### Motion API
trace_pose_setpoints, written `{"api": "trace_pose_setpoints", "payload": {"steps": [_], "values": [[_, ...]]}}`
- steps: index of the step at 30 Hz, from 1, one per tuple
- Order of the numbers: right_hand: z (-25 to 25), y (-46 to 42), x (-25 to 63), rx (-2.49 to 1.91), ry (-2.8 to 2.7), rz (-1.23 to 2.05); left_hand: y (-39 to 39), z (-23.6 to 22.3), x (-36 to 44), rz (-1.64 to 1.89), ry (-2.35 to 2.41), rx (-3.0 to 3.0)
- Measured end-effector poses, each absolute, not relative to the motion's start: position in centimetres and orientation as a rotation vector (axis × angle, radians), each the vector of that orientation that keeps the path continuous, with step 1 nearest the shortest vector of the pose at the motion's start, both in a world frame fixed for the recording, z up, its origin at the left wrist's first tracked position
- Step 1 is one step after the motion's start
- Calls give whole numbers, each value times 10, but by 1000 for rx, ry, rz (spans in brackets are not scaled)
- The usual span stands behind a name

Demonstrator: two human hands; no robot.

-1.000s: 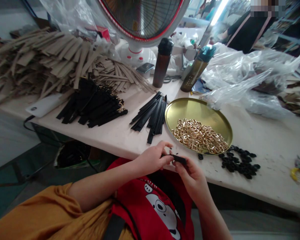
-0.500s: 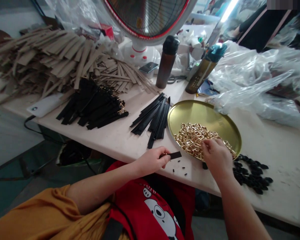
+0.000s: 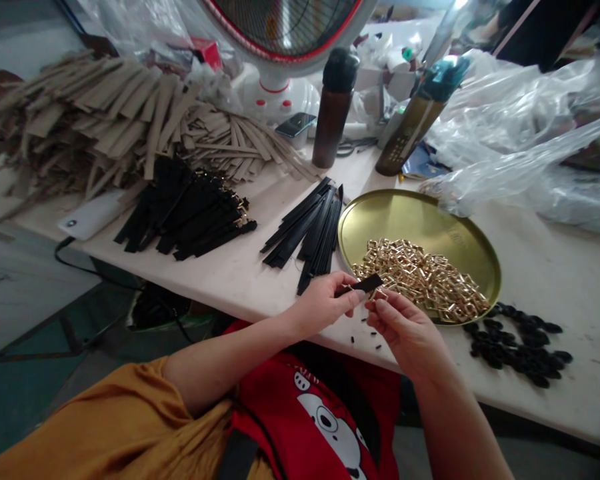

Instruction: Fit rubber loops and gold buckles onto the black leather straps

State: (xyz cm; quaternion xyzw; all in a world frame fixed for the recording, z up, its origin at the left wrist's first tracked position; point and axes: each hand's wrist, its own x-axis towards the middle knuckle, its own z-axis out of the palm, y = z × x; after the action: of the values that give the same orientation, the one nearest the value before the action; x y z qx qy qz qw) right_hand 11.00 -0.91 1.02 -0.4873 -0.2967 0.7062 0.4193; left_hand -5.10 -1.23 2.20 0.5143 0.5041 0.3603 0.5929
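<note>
My left hand (image 3: 327,303) pinches a short black strap (image 3: 368,283), whose free end points right; a bit of gold metal shows at its fingertips. Close beside it, my right hand (image 3: 405,327) is closed on a small gold buckle (image 3: 379,294), held at the strap's end. Whether the buckle is threaded on the strap I cannot tell. Just behind both hands lies a round gold tray (image 3: 420,207) with a heap of gold buckles (image 3: 415,273). A fan of loose black straps (image 3: 310,230) rests left of the tray.
Black straps with gold fittings (image 3: 185,213) lie at left, before a pile of beige strips (image 3: 95,120). Two bottles (image 3: 334,110) and a fan (image 3: 275,93) stand behind. Plastic bags (image 3: 520,147) cover the back right. Black round pieces (image 3: 520,343) sit right of the tray.
My right hand has come away from the buckle heap, leftward to the strap, with a gold buckle in its fingers. My left hand has shifted slightly right and up with the strap.
</note>
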Motion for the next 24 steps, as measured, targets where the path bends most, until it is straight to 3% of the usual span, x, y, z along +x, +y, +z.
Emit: {"api": "trace_pose_setpoints", "payload": {"steps": [4,11,20,24], "values": [[7,-13,108,-1249,-809,1753,-16,19,-49,853,1157,1120],[-6,10,136,-1480,-1198,1215,-24,26,-51,866,1147,972],[0,-2,132,-1440,-1311,1271,-32,26,-54,861,1077,1019],[-3,0,131,-1491,-1425,1146,-34,26,-54,846,1074,1035]]}}
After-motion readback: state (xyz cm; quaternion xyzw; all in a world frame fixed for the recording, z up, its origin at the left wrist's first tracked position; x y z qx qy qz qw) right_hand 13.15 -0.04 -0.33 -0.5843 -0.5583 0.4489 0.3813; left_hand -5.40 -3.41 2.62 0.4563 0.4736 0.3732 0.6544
